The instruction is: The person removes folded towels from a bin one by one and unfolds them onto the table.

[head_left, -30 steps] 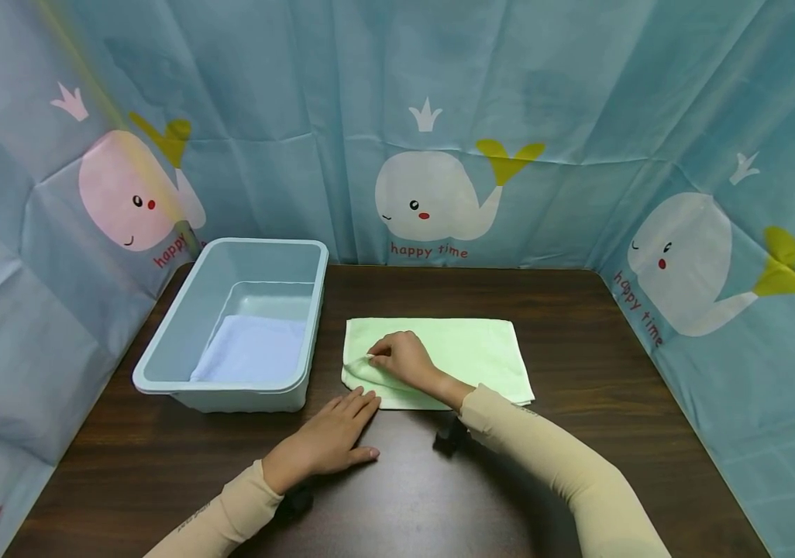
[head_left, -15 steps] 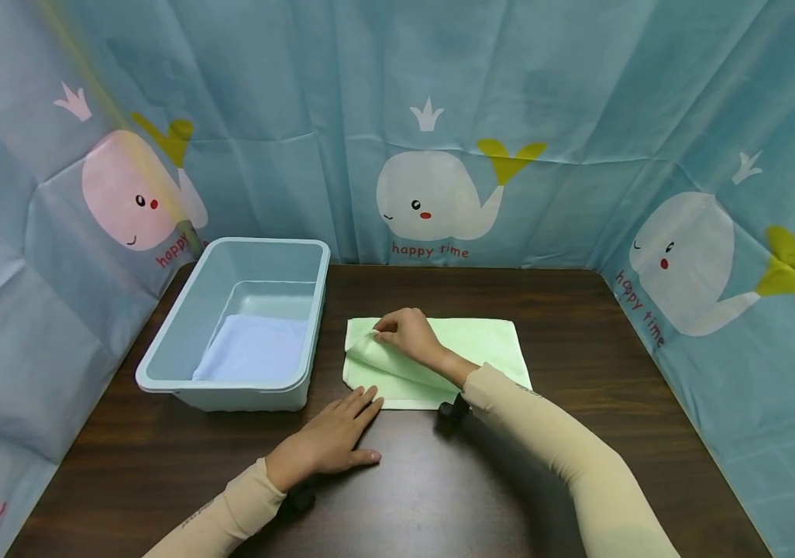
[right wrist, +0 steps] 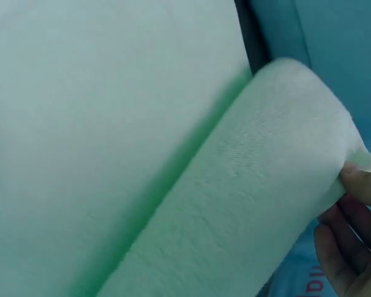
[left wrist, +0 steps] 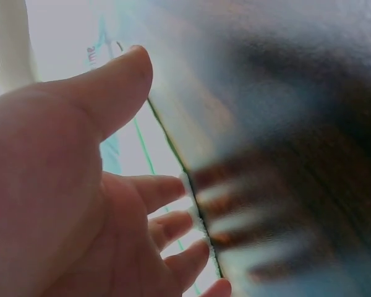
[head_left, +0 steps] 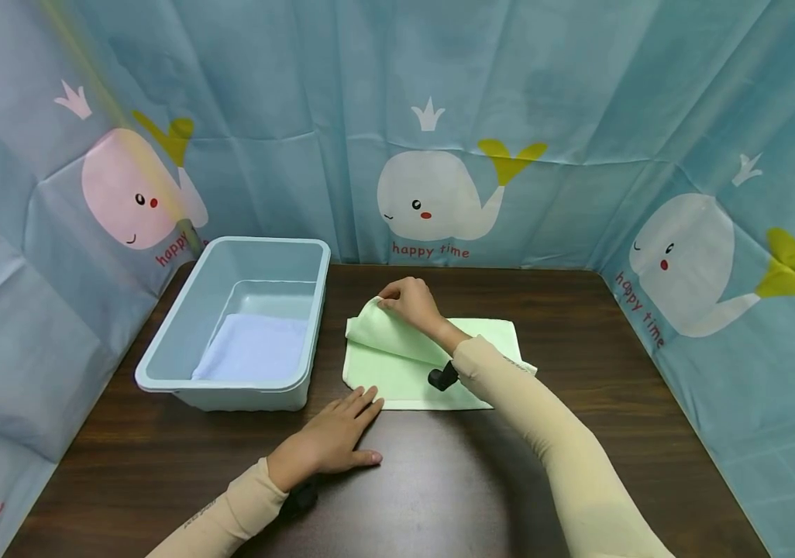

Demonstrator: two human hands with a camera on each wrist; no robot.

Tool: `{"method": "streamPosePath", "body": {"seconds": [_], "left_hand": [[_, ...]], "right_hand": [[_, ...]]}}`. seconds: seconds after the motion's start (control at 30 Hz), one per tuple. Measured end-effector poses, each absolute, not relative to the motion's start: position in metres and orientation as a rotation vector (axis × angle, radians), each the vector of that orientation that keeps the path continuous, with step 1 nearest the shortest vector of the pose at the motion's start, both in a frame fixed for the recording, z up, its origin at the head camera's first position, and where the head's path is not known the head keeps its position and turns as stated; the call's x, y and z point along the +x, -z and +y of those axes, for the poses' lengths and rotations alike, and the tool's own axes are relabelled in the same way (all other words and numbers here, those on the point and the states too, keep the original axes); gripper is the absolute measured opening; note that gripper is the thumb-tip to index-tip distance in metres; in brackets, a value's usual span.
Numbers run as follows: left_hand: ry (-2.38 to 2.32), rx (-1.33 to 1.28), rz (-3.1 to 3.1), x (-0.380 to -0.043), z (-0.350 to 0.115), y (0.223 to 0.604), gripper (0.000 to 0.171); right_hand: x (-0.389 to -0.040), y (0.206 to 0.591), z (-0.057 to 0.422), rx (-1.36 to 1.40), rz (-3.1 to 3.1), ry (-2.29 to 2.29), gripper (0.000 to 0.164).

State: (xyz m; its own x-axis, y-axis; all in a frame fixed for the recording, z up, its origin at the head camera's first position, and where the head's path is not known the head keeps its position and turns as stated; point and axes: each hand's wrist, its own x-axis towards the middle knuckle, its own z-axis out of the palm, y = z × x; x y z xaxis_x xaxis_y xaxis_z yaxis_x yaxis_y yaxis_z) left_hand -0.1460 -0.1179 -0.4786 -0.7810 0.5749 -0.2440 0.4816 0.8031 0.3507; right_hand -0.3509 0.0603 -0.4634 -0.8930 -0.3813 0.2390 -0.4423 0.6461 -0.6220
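A pale green towel point(head_left: 397, 380) lies folded on the dark wooden table, its upper layer lifted and curling over toward the back. My right hand point(head_left: 413, 304) pinches a corner of that layer between thumb and fingers, above the towel's far left part. In the right wrist view the raised layer of the towel point(right wrist: 235, 179) forms a soft roll, and the right hand point(right wrist: 352, 229) grips its tip. My left hand point(head_left: 331, 438) rests with straight, spread fingers on the table, fingertips at the towel's near left edge. The left wrist view shows the left hand point(left wrist: 111, 185) with fingertips along this edge.
A light blue plastic basin point(head_left: 223, 387) stands on the table to the left, with a folded pale blue cloth point(head_left: 251, 349) inside. Blue curtains point(head_left: 565, 85) with whale prints enclose the table point(head_left: 600, 434) at the back and both sides.
My right hand has moved away toward the back, lifting the towel's corner and folding the upper layer over with it. The left hand has stayed in place.
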Motion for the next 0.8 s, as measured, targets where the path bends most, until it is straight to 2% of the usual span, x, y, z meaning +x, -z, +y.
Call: {"method": "streamPosePath", "body": {"seconds": [0.4, 0.8], "left_hand": [[-0.398, 0.814, 2.650, -0.145, -0.121, 0.471, 0.084], [-0.390, 0.822, 2.649, -0.146, -0.121, 0.472, 0.082]], "right_hand": [[-0.386, 0.472, 0.049, 0.492, -2.865, -1.084, 0.015], [-0.396, 0.491, 0.041, 0.380, -2.978, -1.003, 0.011]]}}
